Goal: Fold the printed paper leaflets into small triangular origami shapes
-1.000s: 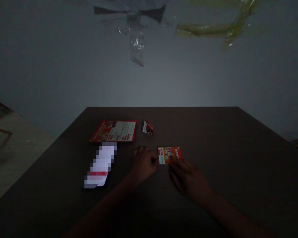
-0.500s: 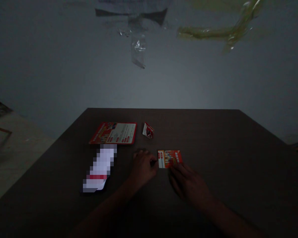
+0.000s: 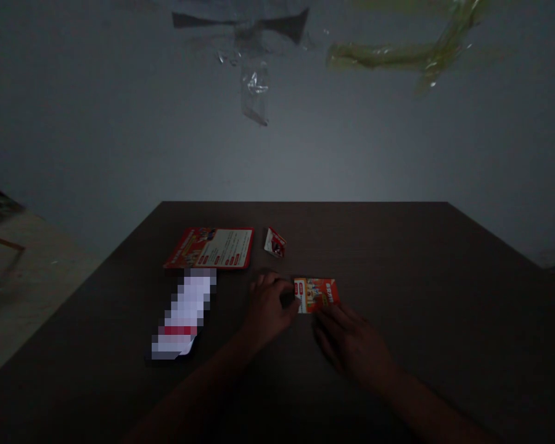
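Note:
A small red, orange and white printed leaflet [image 3: 322, 291], seemingly folded, lies flat on the dark table. At its left edge is my left hand [image 3: 268, 308]; the thumb tip touches the white end, and a gap shows between thumb and forefinger. My right hand [image 3: 354, 342] rests at the lower right corner, its stretched fingers laid on the near edge. The right fingertips cover part of that corner. Behind the leaflet stands a small folded red and white paper piece [image 3: 275, 242].
A stack of red and white printed leaflets [image 3: 226, 246] lies at the back left. Nearer me is a lit phone [image 3: 185, 314] with a blurred screen. The brown table [image 3: 374, 234] meets a grey wall [image 3: 351, 142] with tape and a plastic scrap on it.
My left hand has shifted slightly right, and its thumb now reaches onto the leaflet's left end, with thumb and forefinger further apart. My right hand has stayed nearly in place.

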`<state>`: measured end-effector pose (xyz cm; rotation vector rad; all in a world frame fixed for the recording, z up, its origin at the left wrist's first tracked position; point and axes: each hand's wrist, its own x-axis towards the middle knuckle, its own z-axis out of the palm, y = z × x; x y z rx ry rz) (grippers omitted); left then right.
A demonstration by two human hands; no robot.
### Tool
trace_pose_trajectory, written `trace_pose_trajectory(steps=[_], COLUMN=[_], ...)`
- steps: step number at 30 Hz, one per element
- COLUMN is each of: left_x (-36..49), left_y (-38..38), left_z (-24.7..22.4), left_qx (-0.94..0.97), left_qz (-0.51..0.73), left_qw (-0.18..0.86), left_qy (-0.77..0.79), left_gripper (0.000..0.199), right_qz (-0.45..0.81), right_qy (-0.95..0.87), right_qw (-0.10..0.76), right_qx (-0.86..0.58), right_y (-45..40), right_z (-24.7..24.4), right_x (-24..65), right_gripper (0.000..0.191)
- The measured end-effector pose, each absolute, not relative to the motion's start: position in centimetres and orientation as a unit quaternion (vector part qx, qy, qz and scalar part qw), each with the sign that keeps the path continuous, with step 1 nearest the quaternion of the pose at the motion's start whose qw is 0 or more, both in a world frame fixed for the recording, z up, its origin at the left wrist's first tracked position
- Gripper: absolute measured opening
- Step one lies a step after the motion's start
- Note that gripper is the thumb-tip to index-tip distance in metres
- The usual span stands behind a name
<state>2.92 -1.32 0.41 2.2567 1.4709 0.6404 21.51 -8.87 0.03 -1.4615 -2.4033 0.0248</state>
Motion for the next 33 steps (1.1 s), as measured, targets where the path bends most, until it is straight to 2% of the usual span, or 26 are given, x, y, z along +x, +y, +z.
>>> trace_pose_trajectory(steps=[8, 14, 18, 22, 24, 29, 33], left_x=[3.1, 3.3, 3.1, 2.9, 2.8, 2.6, 2.2], left_y=[-1.3, -1.6, -1.8, -2.0, -2.1, -2.2, -2.2], left_z=[-0.5, -0.5, -0.3, 0.4, 0.7, 1.3, 1.3], left_qx=[0.804, 0.805, 0.806, 0.829, 0.848, 0.905, 0.904], left_qz=[0.248, 0.265, 0.299, 0.319, 0.311, 0.253, 0.233], left_qw=[0.235, 0.235, 0.205, 0.172, 0.155, 0.071, 0.083], left_qy=[0.486, 0.475, 0.467, 0.427, 0.400, 0.335, 0.349], left_gripper=[0.009, 0.004, 0.007, 0.012, 0.015, 0.022, 0.013], right_qz=[0.007, 0.028, 0.022, -0.047, -0.073, -0.033, -0.014], right_qy=[-0.844, -0.842, -0.832, -0.800, -0.809, -0.894, -0.897], right_qw=[0.173, 0.188, 0.246, 0.326, 0.327, 0.235, 0.250], right_qx=[-0.507, -0.504, -0.496, -0.501, -0.483, -0.380, -0.364], right_y=[-8.9, -8.9, -8.6, -7.6, -6.7, -5.0, -4.8], right_z=[-0.5, -0.7, 0.5, 3.2, 4.4, 3.9, 1.4], right_x=[21.8, 21.9, 22.7, 23.4, 23.4, 22.6, 22.6], right_gripper=[0.030, 0.029, 0.029, 0.038, 0.041, 0.018, 0.015])
